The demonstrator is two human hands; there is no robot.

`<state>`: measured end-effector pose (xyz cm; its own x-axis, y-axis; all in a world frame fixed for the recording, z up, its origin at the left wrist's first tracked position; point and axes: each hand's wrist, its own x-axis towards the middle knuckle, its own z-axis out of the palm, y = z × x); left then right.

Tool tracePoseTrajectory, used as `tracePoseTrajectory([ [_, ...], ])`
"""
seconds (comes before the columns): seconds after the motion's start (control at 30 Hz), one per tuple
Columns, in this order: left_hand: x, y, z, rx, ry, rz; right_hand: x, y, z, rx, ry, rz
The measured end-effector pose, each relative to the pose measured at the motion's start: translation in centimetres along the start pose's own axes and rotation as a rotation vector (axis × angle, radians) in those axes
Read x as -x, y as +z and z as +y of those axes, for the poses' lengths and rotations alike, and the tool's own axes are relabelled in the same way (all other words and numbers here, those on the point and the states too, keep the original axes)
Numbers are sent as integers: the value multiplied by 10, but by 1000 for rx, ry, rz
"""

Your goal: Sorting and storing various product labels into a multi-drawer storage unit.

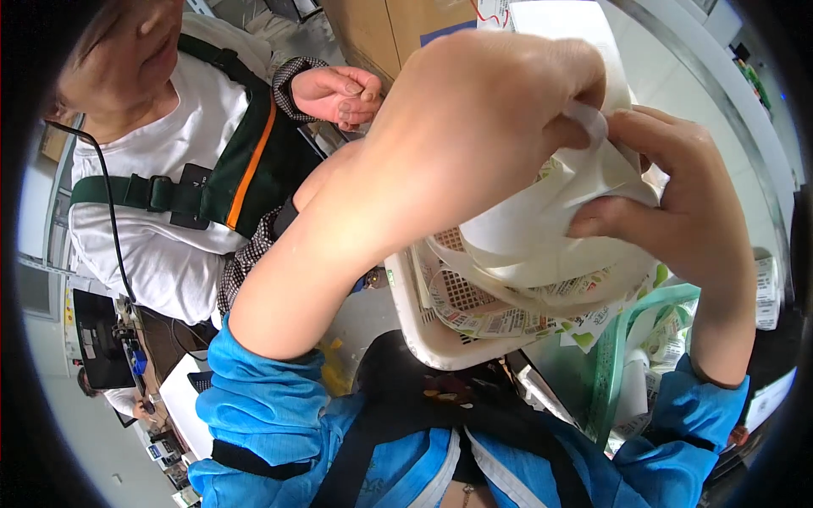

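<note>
My left hand (pixel 500 102) reaches across from the left, its fingers closed in a pinch on a thin white strip (pixel 587 125). Facing it, my right hand (pixel 677 190) is closed too, thumb and fingers gripping a wider fold of the same white strip material. Both hands are above a cream plastic basket (pixel 423 326) with a lattice wall. Inside the basket lie loops of printed strip (pixel 500 320) with green and black print, under broad white material (pixel 517 245). Whether the strip is paper or film I cannot tell.
A green basket (pixel 603 381) with printed and white pieces stands at the right. Behind my hands rises a long white piece (pixel 567 21). At the left, close by, another person (pixel 161 203) in a white top wears a dark green strap bag; that person's hand (pixel 339 95) is near my left forearm.
</note>
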<state>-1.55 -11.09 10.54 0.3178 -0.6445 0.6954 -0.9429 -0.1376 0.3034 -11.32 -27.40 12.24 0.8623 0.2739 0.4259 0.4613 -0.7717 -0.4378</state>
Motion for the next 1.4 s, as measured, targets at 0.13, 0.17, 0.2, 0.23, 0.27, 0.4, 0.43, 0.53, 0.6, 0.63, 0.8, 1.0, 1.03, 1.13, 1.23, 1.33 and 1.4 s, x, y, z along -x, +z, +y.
tracePoseTrajectory([
  [0.13,2,8,-1,-88,27,135,2,2,4,291,139,46],
  [0.17,6,9,-3,-98,64,238,1,1,6,356,232,59],
  [0.2,7,11,-4,-101,101,335,1,-1,12,353,245,63],
  [0.23,16,5,-8,-104,114,247,4,-4,25,387,268,67],
  [0.27,24,-3,-8,-188,138,148,6,-7,39,422,292,70],
  [0.4,67,-26,1,-143,42,22,5,-19,53,422,387,124],
  [0.43,69,-29,1,-138,40,19,9,-25,68,308,446,156],
  [0.53,73,-30,-3,-57,36,-286,11,-42,104,437,499,113],
  [0.6,80,-24,-8,-56,-86,-730,11,-47,119,451,506,120],
  [0.63,88,-21,-14,-62,-67,-768,8,-47,121,543,520,134],
  [0.8,89,-12,-14,-91,-99,-923,10,-58,145,532,615,152],
  [1.0,82,31,-7,114,-26,-886,14,-62,149,400,577,56],
  [1.03,82,35,-7,133,-31,-850,14,-61,146,410,580,61],
  [1.13,81,37,-11,142,-43,-901,14,-56,142,428,591,94],
  [1.23,84,36,-13,111,-2,-794,14,-48,135,406,587,147],
  [1.33,75,21,-19,113,-43,-743,14,-44,120,329,535,230],
  [1.4,69,12,-21,167,-89,-247,11,-40,105,365,468,228],
])
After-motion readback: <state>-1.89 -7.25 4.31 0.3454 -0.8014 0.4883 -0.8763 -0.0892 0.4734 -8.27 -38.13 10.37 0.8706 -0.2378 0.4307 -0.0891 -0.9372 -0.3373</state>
